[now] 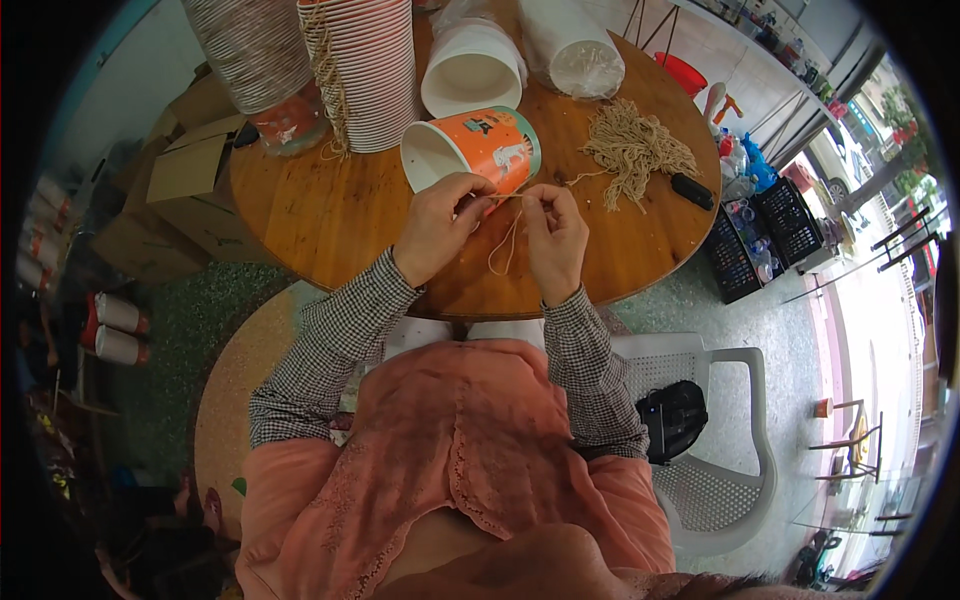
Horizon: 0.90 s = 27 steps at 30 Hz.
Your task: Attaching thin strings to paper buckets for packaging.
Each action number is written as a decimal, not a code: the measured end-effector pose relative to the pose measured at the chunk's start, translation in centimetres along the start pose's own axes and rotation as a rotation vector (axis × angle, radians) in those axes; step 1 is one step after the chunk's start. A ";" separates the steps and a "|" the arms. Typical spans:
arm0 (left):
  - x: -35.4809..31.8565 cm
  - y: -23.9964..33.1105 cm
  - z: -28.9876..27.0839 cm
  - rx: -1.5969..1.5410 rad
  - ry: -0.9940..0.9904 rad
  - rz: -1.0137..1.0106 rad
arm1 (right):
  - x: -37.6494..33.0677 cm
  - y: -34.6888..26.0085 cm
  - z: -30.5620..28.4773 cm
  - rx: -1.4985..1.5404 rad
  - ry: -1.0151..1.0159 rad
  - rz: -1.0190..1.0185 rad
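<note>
An orange paper bucket (480, 148) lies on its side on the round wooden table (330, 215), its white mouth facing left. My left hand (438, 225) grips its lower rim and pinches one end of a thin tan string (507, 245). My right hand (556, 238) pinches the same string just to the right, and a loop of it hangs between the two hands. A loose bundle of the same tan strings (633, 150) lies on the table to the right of the bucket.
Tall stacks of nested paper buckets (365, 65) and lids (250, 50) stand at the table's back, with a white bucket stack (472, 68) and bagged lids (572, 50). A small black object (692, 190) lies by the strings. A white plastic chair (720, 440) holds a black bag; cardboard boxes (185, 170) stand left.
</note>
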<state>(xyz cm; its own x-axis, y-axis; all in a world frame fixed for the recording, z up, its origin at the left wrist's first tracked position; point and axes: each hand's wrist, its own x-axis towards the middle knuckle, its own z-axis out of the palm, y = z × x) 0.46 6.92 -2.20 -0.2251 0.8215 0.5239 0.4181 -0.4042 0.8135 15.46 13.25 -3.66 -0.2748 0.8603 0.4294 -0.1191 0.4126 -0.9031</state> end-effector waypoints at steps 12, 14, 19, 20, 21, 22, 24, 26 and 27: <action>0.8 0.6 -1.1 -0.031 0.005 -0.111 | 1.4 -3.6 -1.4 -0.567 -0.059 -0.490; 0.9 0.9 -1.4 -0.264 0.006 -0.224 | 1.2 -4.1 -1.5 -0.761 -0.115 -0.690; 1.0 2.3 -1.0 -0.317 -0.065 -0.264 | 1.2 -5.1 -0.9 -0.606 -0.244 -0.686; 0.9 2.5 -1.0 -0.325 -0.082 -0.288 | 1.4 -5.0 -0.8 -0.607 -0.245 -0.686; 0.9 2.7 -1.1 -0.326 -0.082 -0.288 | 1.6 -4.7 -0.7 -0.520 -0.242 -0.608; 0.9 2.8 -1.2 -0.347 -0.101 -0.315 | 1.7 -4.6 -0.6 -0.432 -0.238 -0.530; 0.8 2.7 -1.4 -0.368 -0.117 -0.341 | 1.7 -4.6 -0.4 -0.347 -0.244 -0.465; 0.7 2.3 -1.4 -0.417 -0.148 -0.378 | 1.7 -4.4 -0.3 -0.263 -0.249 -0.397; 0.6 2.2 -1.5 -0.417 -0.148 -0.378 | 1.7 -4.3 -0.3 -0.256 -0.252 -0.381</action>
<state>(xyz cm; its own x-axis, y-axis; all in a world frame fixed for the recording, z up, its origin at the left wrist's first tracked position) -0.10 5.94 0.32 -0.1534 0.9750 0.1608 -0.0565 -0.1711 0.9836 15.75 13.00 0.94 -0.4820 0.5496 0.6824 -0.0270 0.7691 -0.6385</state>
